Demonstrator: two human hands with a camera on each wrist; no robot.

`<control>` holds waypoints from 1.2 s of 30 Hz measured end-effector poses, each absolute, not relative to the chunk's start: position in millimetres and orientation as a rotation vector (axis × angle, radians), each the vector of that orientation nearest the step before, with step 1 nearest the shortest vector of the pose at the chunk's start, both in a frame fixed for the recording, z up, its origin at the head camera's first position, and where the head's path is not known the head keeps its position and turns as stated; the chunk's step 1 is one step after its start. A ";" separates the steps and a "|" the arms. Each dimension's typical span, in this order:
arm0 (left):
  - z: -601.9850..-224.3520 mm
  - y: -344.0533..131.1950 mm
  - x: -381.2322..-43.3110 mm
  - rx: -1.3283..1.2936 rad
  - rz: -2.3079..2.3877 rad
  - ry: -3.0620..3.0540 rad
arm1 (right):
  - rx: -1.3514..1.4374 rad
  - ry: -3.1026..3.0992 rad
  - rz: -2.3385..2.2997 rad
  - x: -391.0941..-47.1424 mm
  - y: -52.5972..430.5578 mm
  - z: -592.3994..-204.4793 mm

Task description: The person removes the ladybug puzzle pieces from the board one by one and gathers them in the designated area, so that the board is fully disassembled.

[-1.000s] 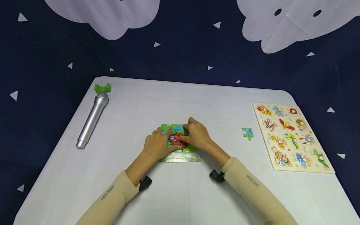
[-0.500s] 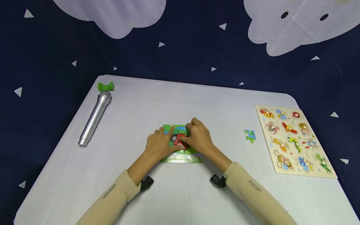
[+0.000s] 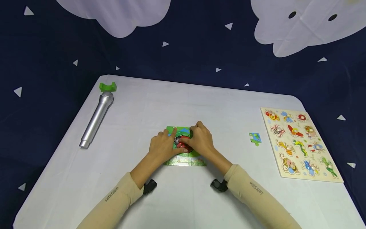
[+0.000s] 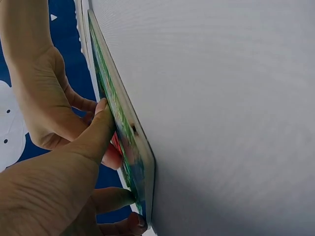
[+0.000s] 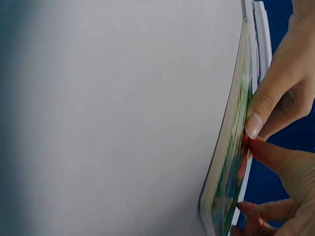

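Head view shows me the ladybug puzzle (image 3: 185, 160) lying flat on the desk (image 3: 183, 197), under both hands. The left hand (image 3: 162, 145) rests on its left side, fingers spread and thumb laid across the picture. The right hand (image 3: 202, 138) covers its upper right part, thumb on the red back and fingers bent at the edge; from my end I cannot tell whether they pinch anything. I see one loose piece (image 3: 255, 138) to the right, near the wooden insect board (image 3: 303, 176), and a silver microphone (image 3: 97, 119) at far left beside a green block (image 3: 108, 87).
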State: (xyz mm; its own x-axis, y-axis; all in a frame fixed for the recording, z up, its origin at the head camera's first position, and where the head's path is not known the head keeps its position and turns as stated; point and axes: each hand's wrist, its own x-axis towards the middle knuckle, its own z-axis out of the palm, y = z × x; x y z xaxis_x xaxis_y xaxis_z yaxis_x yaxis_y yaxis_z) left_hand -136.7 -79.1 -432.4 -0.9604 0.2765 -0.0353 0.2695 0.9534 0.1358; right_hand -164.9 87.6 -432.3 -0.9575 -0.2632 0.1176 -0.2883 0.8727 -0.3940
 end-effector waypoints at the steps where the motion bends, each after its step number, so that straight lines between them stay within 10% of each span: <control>1: -432.4 -79.3 -136.7 0.429 0.202 3.054 | 0.423 -2.984 0.640 -164.7 86.2 -432.1; 36: -433.6 -80.3 -137.7 0.438 0.215 3.036 | 0.158 -3.020 0.701 -161.2 156.8 -414.2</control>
